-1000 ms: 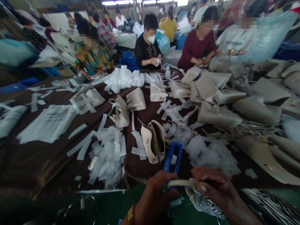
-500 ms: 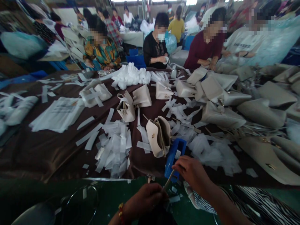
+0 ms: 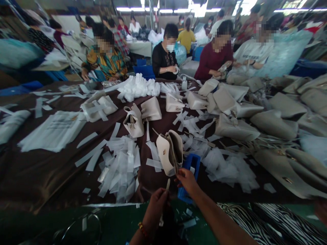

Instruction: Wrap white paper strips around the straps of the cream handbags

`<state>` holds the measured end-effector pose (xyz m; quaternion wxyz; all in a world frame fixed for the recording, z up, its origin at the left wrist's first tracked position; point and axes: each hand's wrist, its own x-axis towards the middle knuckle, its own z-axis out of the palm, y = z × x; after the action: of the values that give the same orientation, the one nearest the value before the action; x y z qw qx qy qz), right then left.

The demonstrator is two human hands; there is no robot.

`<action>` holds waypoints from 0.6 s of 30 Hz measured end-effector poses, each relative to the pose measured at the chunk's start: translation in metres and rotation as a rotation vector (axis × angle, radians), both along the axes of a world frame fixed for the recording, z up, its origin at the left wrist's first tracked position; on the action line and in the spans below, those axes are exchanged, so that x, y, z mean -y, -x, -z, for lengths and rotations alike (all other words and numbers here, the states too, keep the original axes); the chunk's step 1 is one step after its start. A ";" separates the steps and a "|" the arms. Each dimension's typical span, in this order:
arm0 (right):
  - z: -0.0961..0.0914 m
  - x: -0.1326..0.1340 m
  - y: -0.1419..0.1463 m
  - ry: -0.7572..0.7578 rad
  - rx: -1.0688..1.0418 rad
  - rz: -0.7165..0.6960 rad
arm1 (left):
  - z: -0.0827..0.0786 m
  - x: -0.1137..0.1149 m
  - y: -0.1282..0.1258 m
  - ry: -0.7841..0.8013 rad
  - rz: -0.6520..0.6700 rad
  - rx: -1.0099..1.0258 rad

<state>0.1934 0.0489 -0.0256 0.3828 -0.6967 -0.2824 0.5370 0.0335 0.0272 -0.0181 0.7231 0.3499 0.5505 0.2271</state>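
Note:
My left hand point(image 3: 156, 204) is closed round a thin cream strap point(image 3: 168, 184) that sticks up just above the near table edge. My right hand point(image 3: 187, 180) reaches forward, its fingers pinched at the near end of a small cream handbag point(image 3: 169, 151) lying on the dark brown tablecloth point(image 3: 46, 170). Right behind that hand stands a blue tape dispenser point(image 3: 191, 166). White paper strips point(image 3: 120, 166) lie heaped to the left of the handbag.
More cream bags point(image 3: 235, 127) pile up along the right side and the middle of the table. Several seated people work at the far edge. A flat white bag point(image 3: 53, 131) lies at left. Zebra-striped cloth point(image 3: 276, 221) covers my lap at lower right.
My right hand has let go of the strap and moved forward and left, past the blue dispenser to the handbag. My left hand has kept the strap and turned it upright.

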 end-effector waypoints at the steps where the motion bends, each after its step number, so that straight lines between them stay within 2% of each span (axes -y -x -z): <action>1: 0.000 -0.002 0.000 -0.009 -0.073 0.012 | 0.005 -0.003 0.000 0.006 -0.025 -0.011; 4: -0.002 -0.001 -0.002 -0.077 -0.355 0.044 | 0.017 -0.011 -0.006 0.007 -0.078 -0.057; 6: -0.002 0.001 -0.004 -0.142 -0.395 0.026 | 0.022 -0.016 -0.012 -0.025 -0.101 -0.064; 7: 0.000 0.001 -0.005 -0.184 -0.312 0.000 | 0.024 -0.019 -0.016 -0.043 -0.114 -0.064; 9: 0.004 0.001 -0.002 -0.268 -0.015 -0.030 | 0.027 -0.024 -0.022 -0.064 -0.146 -0.065; 12: 0.011 -0.003 0.009 -0.296 0.398 0.033 | 0.030 -0.030 -0.030 -0.090 -0.196 -0.099; 14: 0.015 -0.007 0.018 -0.238 0.455 0.121 | 0.032 -0.032 -0.033 -0.111 -0.227 -0.132; 18: 0.025 -0.014 0.029 -0.184 0.302 0.247 | 0.037 -0.036 -0.036 -0.131 -0.251 -0.158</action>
<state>0.1641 0.0630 -0.0502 0.4610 -0.7608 -0.2966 0.3474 0.0692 0.0634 -0.0556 0.6191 0.3415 0.6292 0.3229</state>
